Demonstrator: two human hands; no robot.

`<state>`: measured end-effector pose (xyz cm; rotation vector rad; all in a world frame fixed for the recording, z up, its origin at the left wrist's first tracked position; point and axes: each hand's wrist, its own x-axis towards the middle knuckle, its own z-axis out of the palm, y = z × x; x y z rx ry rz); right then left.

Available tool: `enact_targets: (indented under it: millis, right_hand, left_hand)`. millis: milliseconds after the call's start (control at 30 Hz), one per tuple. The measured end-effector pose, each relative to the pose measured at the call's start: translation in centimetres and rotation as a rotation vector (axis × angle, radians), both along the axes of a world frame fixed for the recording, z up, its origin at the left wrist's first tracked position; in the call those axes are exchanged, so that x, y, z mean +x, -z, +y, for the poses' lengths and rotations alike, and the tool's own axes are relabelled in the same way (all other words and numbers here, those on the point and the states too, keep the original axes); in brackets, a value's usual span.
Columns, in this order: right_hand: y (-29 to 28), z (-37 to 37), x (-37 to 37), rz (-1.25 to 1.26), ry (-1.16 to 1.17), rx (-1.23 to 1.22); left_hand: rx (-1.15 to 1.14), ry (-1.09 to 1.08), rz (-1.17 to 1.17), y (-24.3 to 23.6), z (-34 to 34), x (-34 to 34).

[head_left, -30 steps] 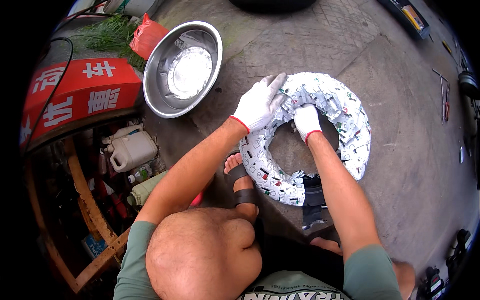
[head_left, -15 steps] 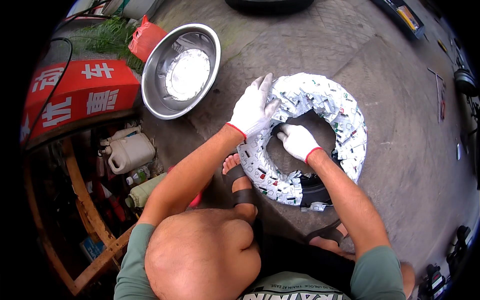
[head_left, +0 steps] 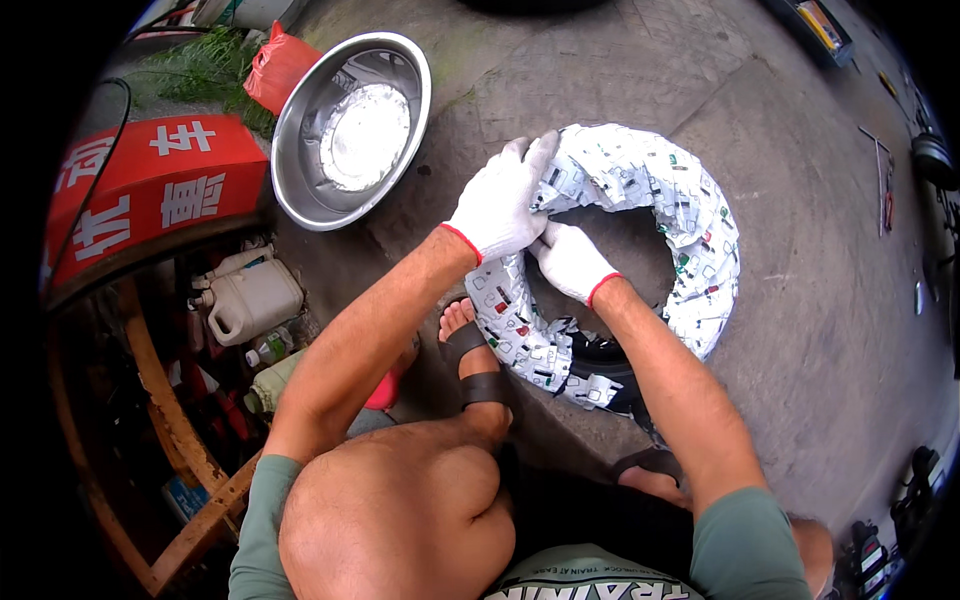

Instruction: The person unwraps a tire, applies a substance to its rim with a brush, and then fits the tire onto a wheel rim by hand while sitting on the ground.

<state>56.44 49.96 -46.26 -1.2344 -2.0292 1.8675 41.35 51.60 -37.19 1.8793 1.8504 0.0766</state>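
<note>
The person squats on the concrete ground [head_left: 800, 300], a bare knee low in the view and a foot in a dark sandal [head_left: 478, 362] planted just this side of the two gloved hands. Both hands work on a tyre wrapped in white printed paper [head_left: 690, 215], which lies flat on the ground directly in front of the person; at its near side the wrapping is open and a stretch of black rubber [head_left: 600, 352] shows, just below the right wrist.

The right hand [head_left: 572, 262], in a white glove with a red cuff, rests inside the ring on its near-left part, fingers curled down against the inner edge of the wrapping; whether it pinches the paper or only presses on it cannot be told. The left hand [head_left: 502, 200], gloved alike, lies just above and to the left of the right one, touching it, spread wide and flat over the outer curve of the wrapped ring, palm down, fingertips reaching onto the top of the wrap. It presses on the paper and closes on nothing.

Beyond the left hand, up and to its left, a steel basin [head_left: 300, 170] sits on the ground, apart from the tyre. Left of the left forearm stand a white plastic jug [head_left: 250, 300] and a red signboard [head_left: 150, 190], with a red plastic bag [head_left: 275, 70] past the basin
</note>
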Motion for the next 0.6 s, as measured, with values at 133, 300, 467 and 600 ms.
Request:
enact_targets:
  millis: [133, 300, 467, 600]
  right_hand:
    - [-0.5, 2.1, 0.5, -0.075, 0.086, 0.031]
    - [2.5, 1.8, -0.1, -0.027, 0.236, 0.153]
    - [2.5, 2.1, 1.1, -0.132, -0.175, 0.113]
    - [2.2, 2.3, -0.1, -0.27, -0.147, 0.003]
  left_hand:
    - [0.064, 0.216, -0.073, 0.8, 2.9, 0.3]
    - [0.067, -0.017, -0.019, 1.6, 0.4, 0.6]
    - [-0.018, -0.051, 0.017, 0.8, 0.1, 1.0]
    - [0.022, -0.031, 0.03, 1.6, 0.6, 1.1]
